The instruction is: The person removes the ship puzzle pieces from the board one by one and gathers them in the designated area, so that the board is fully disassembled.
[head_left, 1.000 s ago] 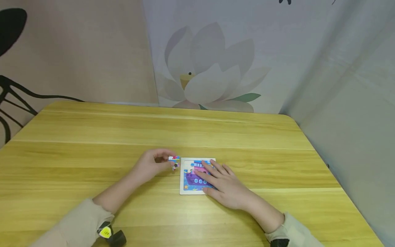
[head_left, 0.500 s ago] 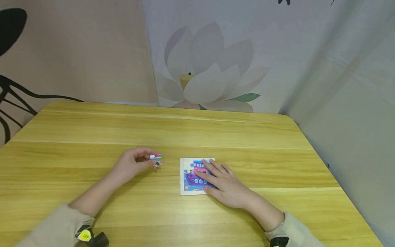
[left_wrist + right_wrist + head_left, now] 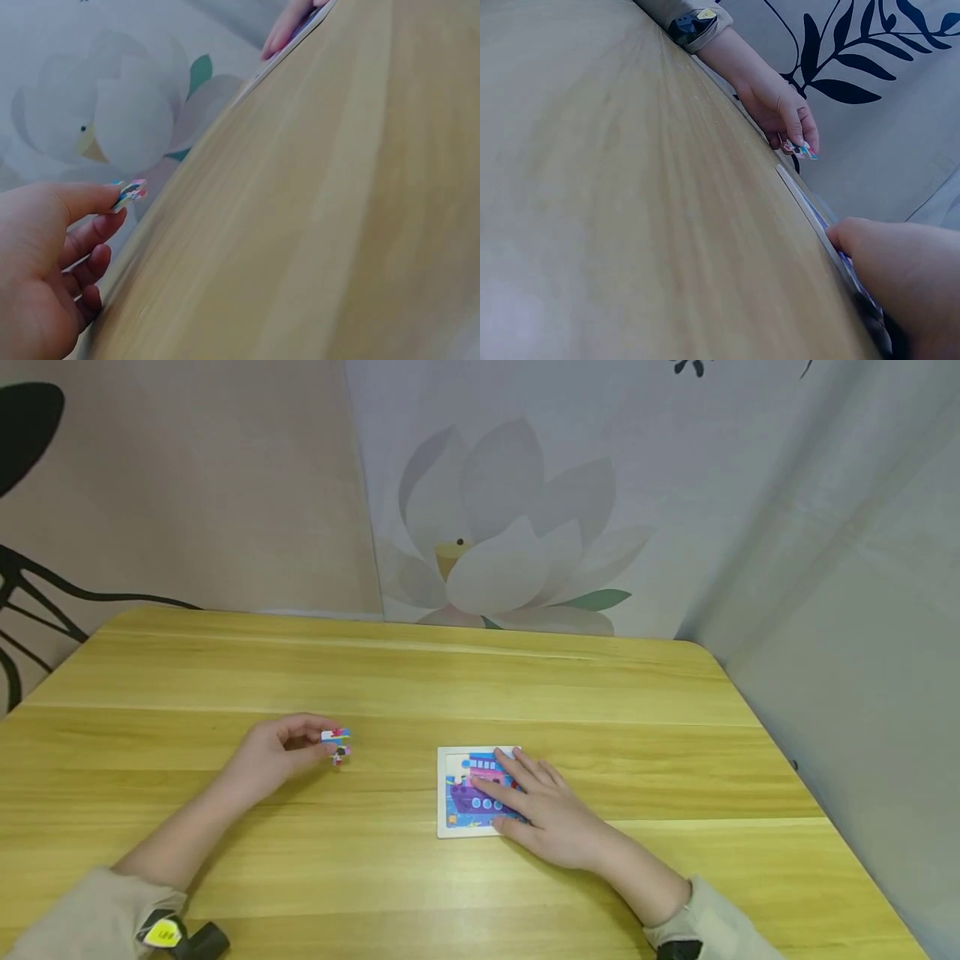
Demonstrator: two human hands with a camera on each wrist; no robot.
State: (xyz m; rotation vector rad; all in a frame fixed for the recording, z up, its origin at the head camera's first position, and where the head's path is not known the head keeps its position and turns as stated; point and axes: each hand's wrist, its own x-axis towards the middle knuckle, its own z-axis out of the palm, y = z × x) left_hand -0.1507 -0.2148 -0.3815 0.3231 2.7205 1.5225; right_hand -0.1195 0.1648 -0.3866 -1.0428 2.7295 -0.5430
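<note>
Between thumb and fingers my left hand (image 3: 268, 755) pinches a small colourful jigsaw piece (image 3: 337, 745), held left of the puzzle and apart from it. In the left wrist view the jigsaw piece (image 3: 130, 194) sticks out past the thumb tip, above the table. A white-framed jigsaw puzzle (image 3: 442, 793) with a purple and pink ship picture lies flat on the table. A pale gap shows at its upper left. My right hand (image 3: 551, 818) rests with spread, straight fingers on the puzzle's right side and covers that part.
The wooden table (image 3: 375, 868) stretches around both hands, its far edge close to a wall curtain (image 3: 525, 485) with a flower print. Each wrist wears a dark strap; a black camera (image 3: 206, 941) hangs by the left one.
My left hand has moved left, away from the puzzle, carrying the jigsaw piece. The right hand has stayed on the puzzle.
</note>
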